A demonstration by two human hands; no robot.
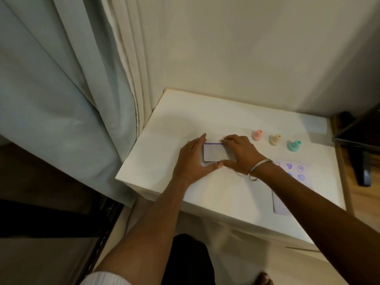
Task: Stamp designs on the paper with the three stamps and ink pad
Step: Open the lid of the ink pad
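A small rectangular ink pad (213, 153) with a pale top and a purple far edge lies on the white table (216, 190). My left hand (191, 159) rests against its left side with straight fingers, the thumb along the near edge. My right hand (240, 152) grips the pad from the right, fingers curled over the far edge and thumb at the near edge. Right of the hands stand three stamps in a row: pink (257, 135), beige (275, 139) and teal (294, 145). The paper (296, 171) with several purple prints lies under my right forearm, partly hidden.
A curtain (72, 89) hangs at the table's left edge and a wall (246, 48) rises behind it. A dark chair or stand (362, 153) sits right of the table. My knee and the floor show below the near edge.
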